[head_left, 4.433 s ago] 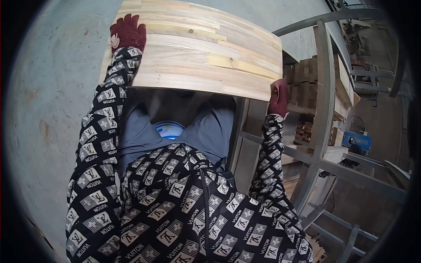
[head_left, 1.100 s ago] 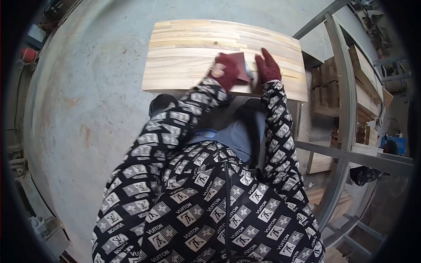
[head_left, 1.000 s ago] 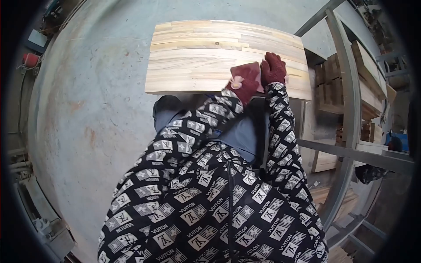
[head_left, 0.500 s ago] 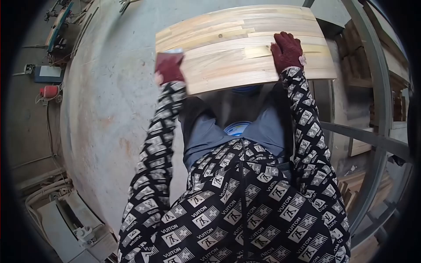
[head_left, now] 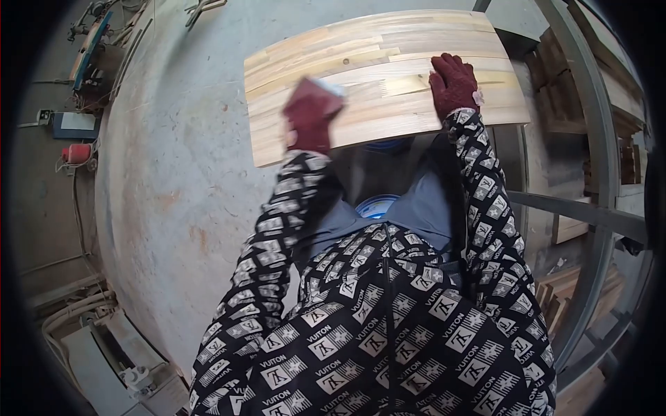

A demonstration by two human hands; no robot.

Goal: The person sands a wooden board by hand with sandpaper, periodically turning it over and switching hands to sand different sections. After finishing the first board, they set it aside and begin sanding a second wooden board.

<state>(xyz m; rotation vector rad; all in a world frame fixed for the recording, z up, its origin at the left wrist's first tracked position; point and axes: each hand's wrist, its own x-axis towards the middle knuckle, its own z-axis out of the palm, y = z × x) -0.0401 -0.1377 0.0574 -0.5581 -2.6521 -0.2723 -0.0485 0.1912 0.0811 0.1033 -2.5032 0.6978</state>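
Observation:
A pale laminated wood panel (head_left: 378, 93), made of glued strips with a small knot, lies in front of my body above my knees. My left hand (head_left: 311, 116), in a dark red glove, is smeared by motion over the panel's near left part. Its fingers are closed on a flat whitish pad (head_left: 334, 88), whose edge shows past the glove; its exact kind is too blurred to tell. My right hand (head_left: 454, 84), gloved alike, rests flat on the panel's right side, fingers stretched forward and holding nothing.
Grey metal rack posts (head_left: 605, 139) and a crossbar stand close on my right, with stacked wood pieces (head_left: 555, 90) behind them. Machinery (head_left: 114, 360) is at lower left. A red object (head_left: 76, 153) and a workbench (head_left: 91, 52) are farther left. Concrete floor (head_left: 163, 187) stretches between.
My left hand has moved right, from the panel's left edge inward over its surface, with the whitish pad. My right hand has stayed nearly in place on the panel.

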